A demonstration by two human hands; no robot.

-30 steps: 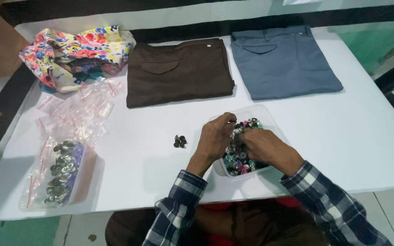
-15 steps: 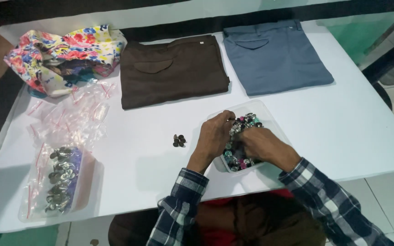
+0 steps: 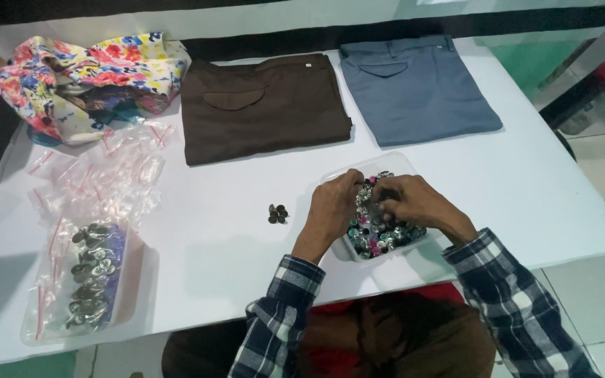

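Between the two hands sits a clear plastic tub (image 3: 402, 162) full of small metal buttons (image 3: 379, 234). Left hand (image 3: 332, 210) rests on its near rim, fingers curled inward. Right hand (image 3: 414, 201) digs into the buttons; whether it pinches one, I cannot tell. Just left of the left hand lies a small dark button pile (image 3: 277, 213).

Shiny metal buttons (image 3: 379, 231) in a clear plastic tub (image 3: 400, 162); matt white table (image 3: 561, 189).
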